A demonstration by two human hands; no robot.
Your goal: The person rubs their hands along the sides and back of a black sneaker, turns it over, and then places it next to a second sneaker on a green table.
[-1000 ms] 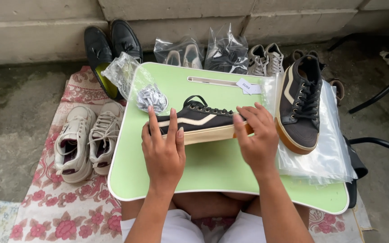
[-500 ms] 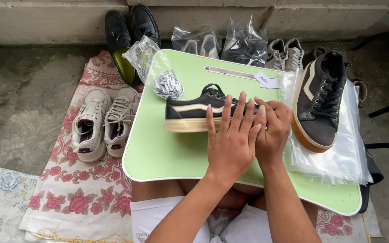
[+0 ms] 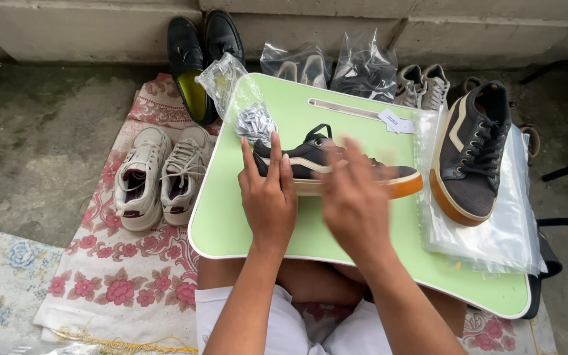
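Note:
A black sneaker [image 3: 310, 158] with a cream stripe and tan sole lies on its side in the middle of a light green lap table [image 3: 231, 217]. My left hand [image 3: 267, 194] rests against its heel end, fingers upright on the shoe. In front of the shoe's middle and toe, my right hand [image 3: 356, 200] is blurred with motion, its fingers spread, and I see nothing in it. The matching sneaker [image 3: 471, 158] stands on a clear plastic bag [image 3: 507, 230] at the table's right.
A crumpled plastic bag [image 3: 254, 121] and a white label [image 3: 396, 121] lie on the table's far side. Beige sneakers [image 3: 159, 174] sit on a floral mat [image 3: 119, 276] at left. Black dress shoes [image 3: 202, 52], bagged shoes [image 3: 336, 66] and grey sneakers [image 3: 422, 85] line a concrete step [image 3: 67, 26].
My left hand has moved left from over the right hand to the shoe's heel. My right hand now sweeps across the shoe's side.

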